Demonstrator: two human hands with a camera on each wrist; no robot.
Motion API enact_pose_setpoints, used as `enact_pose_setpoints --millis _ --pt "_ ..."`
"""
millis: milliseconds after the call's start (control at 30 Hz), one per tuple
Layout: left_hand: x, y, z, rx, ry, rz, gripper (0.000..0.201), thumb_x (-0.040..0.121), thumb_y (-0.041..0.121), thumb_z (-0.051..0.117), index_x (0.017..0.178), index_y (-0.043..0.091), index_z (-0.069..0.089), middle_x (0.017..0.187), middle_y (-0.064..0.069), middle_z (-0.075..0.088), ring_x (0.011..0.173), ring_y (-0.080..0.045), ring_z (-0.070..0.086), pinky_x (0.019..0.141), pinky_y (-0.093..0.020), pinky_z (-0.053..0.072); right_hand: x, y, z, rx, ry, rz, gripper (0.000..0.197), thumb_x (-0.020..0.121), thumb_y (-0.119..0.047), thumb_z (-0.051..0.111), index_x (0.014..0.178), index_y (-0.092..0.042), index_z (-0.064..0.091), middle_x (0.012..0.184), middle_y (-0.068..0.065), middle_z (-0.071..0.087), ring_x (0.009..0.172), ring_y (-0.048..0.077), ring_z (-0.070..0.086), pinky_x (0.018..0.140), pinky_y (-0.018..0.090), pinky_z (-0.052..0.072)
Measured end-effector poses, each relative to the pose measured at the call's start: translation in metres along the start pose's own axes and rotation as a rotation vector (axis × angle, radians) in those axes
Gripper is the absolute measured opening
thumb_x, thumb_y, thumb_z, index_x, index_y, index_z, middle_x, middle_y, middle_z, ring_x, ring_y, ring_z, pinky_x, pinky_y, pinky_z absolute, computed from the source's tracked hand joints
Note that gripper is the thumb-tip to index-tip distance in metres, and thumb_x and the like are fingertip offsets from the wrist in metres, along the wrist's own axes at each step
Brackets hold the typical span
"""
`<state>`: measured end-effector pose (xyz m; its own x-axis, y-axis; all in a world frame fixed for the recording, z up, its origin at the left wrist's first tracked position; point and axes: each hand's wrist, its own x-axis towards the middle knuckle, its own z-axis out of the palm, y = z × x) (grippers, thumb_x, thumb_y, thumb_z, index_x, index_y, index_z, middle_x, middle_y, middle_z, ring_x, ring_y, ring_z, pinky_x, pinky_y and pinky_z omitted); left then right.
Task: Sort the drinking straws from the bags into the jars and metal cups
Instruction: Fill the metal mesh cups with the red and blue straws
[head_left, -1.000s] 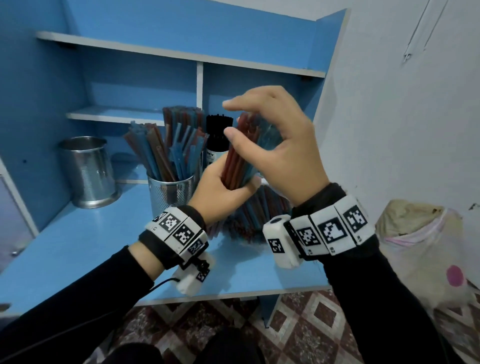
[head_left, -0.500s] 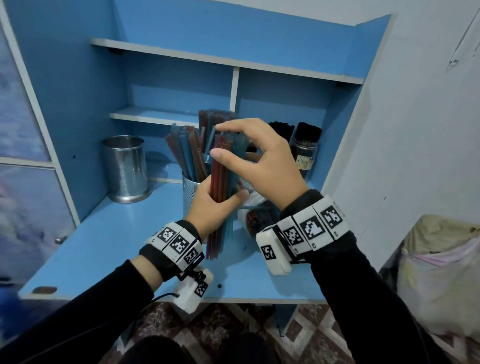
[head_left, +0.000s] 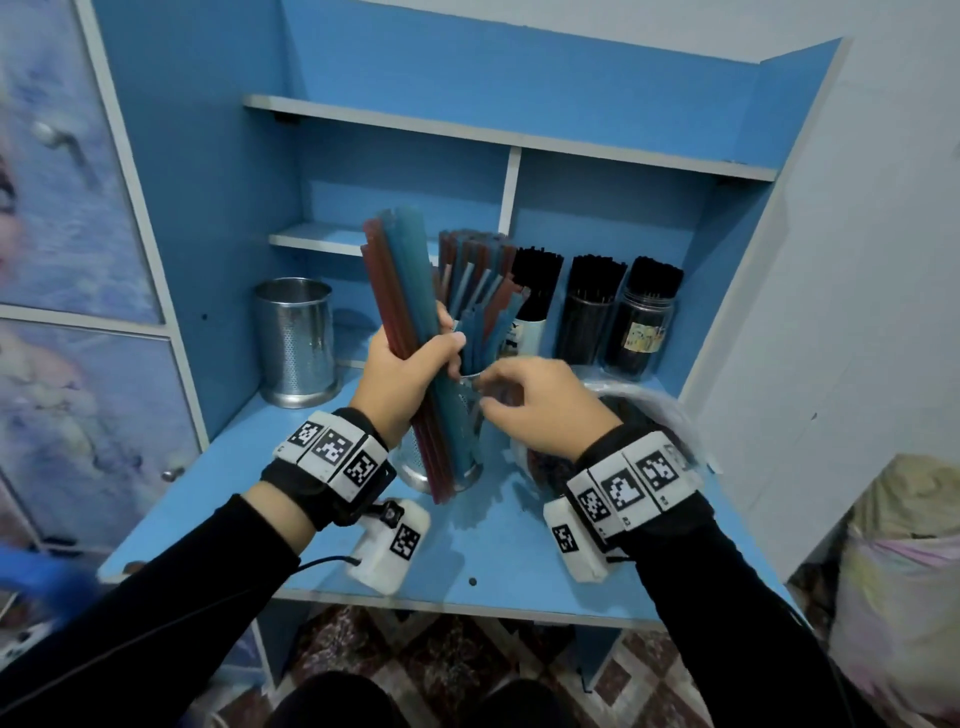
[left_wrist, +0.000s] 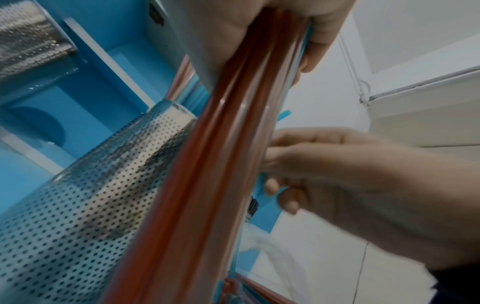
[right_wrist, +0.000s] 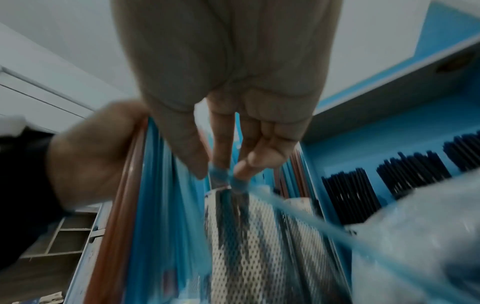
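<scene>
My left hand (head_left: 434, 345) grips a bundle of red and blue straws (head_left: 402, 280) upright, in front of the perforated metal cup (head_left: 460, 470). That cup holds several red and blue straws (head_left: 478, 280). My right hand (head_left: 480, 387) is at the cup's rim with its fingers curled. In the blurred right wrist view its fingertips (right_wrist: 221, 172) pinch what looks like a blue straw (right_wrist: 311, 222) running down to the right. The left wrist view shows the gripped bundle (left_wrist: 228, 164) beside the cup (left_wrist: 91, 195).
An empty metal cup (head_left: 295, 343) stands at the back left of the blue desk (head_left: 218, 493). Three jars of black straws (head_left: 592, 312) line the back right. A clear plastic bag of straws (head_left: 649, 402) lies under my right wrist. A white wall closes the right side.
My right hand has let go of the bundle's top and dropped to the cup's rim. My left hand now holds the bundle alone, tilted left. The head view has swung left.
</scene>
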<state>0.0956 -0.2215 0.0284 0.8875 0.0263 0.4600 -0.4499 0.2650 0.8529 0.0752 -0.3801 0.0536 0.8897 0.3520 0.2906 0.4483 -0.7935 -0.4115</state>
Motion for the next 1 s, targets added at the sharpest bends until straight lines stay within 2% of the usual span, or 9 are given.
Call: enact_pose_setpoints --millis 67,267,367,467,600,700,800,867,1000 --pt "0.000 0.006 0.003 -0.016 -0.015 0.000 0.011 0.082 0.011 0.062 0.088 0.017 0.055 0.057 -0.003 0.050 0.056 -0.021 0.048 0.065 -0.037 0.043 0.001 0.003 0.010 -0.002 -0.021 0.003 0.022 0.091 -0.015 0.060 0.110 -0.013 0.069 0.103 0.001 0.069 0.087 0.010 0.056 0.075 0.018 0.038" --pt "0.002 0.029 0.010 -0.075 0.046 0.092 0.015 0.086 0.009 0.068 0.093 0.012 0.055 0.068 -0.007 0.053 0.063 -0.023 0.054 0.068 -0.036 0.050 0.008 -0.011 0.013 0.285 0.250 -0.048 0.009 0.088 -0.010 0.065 0.096 -0.015 0.065 0.081 -0.001 0.067 0.069 0.011 0.057 0.069 0.018 0.046" --pt "0.001 0.031 0.013 -0.048 0.073 0.103 0.016 0.089 0.005 0.069 0.098 0.011 0.057 0.078 -0.004 0.057 0.075 -0.021 0.059 0.077 -0.036 0.054 0.009 -0.024 0.009 0.374 0.358 -0.112 0.010 0.087 -0.008 0.064 0.089 -0.014 0.057 0.074 -0.006 0.062 0.059 0.002 0.050 0.062 0.010 0.042" --pt "0.000 0.032 0.014 -0.025 0.108 0.109 0.014 0.089 0.008 0.069 0.094 0.013 0.057 0.076 -0.004 0.057 0.070 -0.018 0.058 0.072 -0.035 0.053 0.009 -0.029 0.006 0.397 0.334 -0.104 0.010 0.088 -0.006 0.063 0.089 -0.015 0.058 0.075 -0.004 0.064 0.059 0.002 0.051 0.063 0.010 0.043" --pt "0.006 0.034 0.004 -0.047 0.128 0.089 0.014 0.093 0.001 0.060 0.091 0.014 0.053 0.065 -0.003 0.053 0.058 -0.016 0.055 0.069 -0.038 0.053 0.002 -0.026 -0.007 0.404 0.339 -0.131 0.017 0.092 -0.004 0.056 0.095 -0.017 0.066 0.087 -0.011 0.067 0.072 -0.001 0.059 0.069 0.008 0.045" --pt "0.004 0.026 0.001 0.022 0.028 0.076 0.016 0.089 -0.003 0.062 0.091 0.009 0.053 0.059 0.002 0.052 0.053 -0.016 0.051 0.065 -0.034 0.051 0.001 -0.032 -0.023 0.494 0.415 -0.157 0.022 0.095 -0.018 0.059 0.117 -0.017 0.061 0.106 -0.008 0.065 0.091 -0.003 0.061 0.081 0.013 0.048" --pt "-0.005 0.008 0.008 0.162 -0.111 0.010 0.016 0.086 -0.003 0.068 0.092 0.005 0.055 0.069 0.000 0.060 0.059 -0.010 0.056 0.061 -0.022 0.049 0.001 -0.039 -0.035 0.614 0.365 -0.255 0.052 0.091 -0.035 0.063 0.138 -0.037 0.040 0.135 -0.009 0.051 0.116 0.000 0.055 0.096 0.021 0.047" --pt "-0.012 -0.006 0.014 0.183 -0.189 -0.064 0.022 0.084 -0.001 0.070 0.102 0.004 0.058 0.086 -0.008 0.066 0.073 -0.009 0.063 0.068 -0.023 0.054 0.001 -0.044 -0.038 0.520 0.350 -0.324 0.061 0.089 -0.040 0.064 0.141 -0.046 0.033 0.143 -0.013 0.042 0.126 -0.001 0.046 0.103 0.021 0.042" --pt "-0.022 -0.040 0.023 0.216 -0.290 -0.188 0.027 0.081 -0.003 0.073 0.105 0.002 0.062 0.094 -0.005 0.069 0.082 -0.002 0.065 0.074 -0.017 0.051 0.002 -0.036 -0.029 0.141 0.290 -0.269 0.033 0.092 -0.021 0.062 0.125 -0.016 0.062 0.126 -0.002 0.059 0.118 0.007 0.052 0.106 0.027 0.039"
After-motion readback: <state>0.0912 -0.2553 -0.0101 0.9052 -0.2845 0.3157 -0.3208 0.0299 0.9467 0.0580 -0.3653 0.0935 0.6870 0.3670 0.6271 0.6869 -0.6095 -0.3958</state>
